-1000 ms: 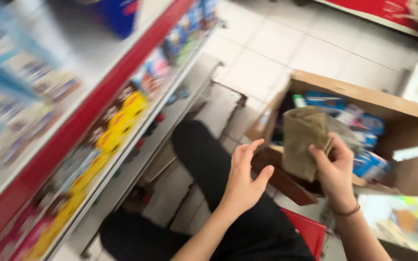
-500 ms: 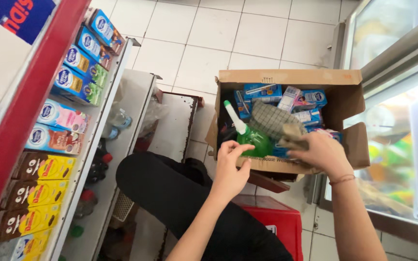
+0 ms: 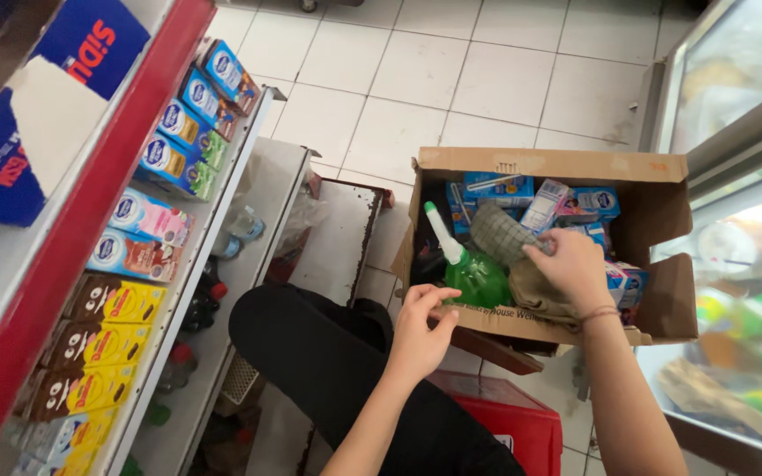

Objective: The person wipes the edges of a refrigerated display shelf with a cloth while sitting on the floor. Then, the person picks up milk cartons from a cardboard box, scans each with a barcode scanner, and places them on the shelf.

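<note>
An open cardboard box [image 3: 654, 207] stands on the tiled floor, filled with several small blue and white cartons [image 3: 497, 189]. My right hand [image 3: 571, 264] is inside it, closed on a brownish cloth [image 3: 504, 236]. A green bottle with a white nozzle [image 3: 469, 269] leans in the box's left part. My left hand [image 3: 421, 330] rests on the box's near flap, fingers apart, thumb by the bottle. My black-trousered leg [image 3: 328, 353] lies below.
Store shelves [image 3: 262, 216] at the left carry rows of small drink cartons [image 3: 169, 159] in blue, pink, brown and yellow; bottles stand on the lowest level. A red crate [image 3: 504, 419] sits under me. A glass-fronted cabinet [image 3: 734, 264] lines the right.
The view swung from the shelves to the box. My right hand lowered the cloth into the box beside the green bottle, and my left hand came to rest on the flap.
</note>
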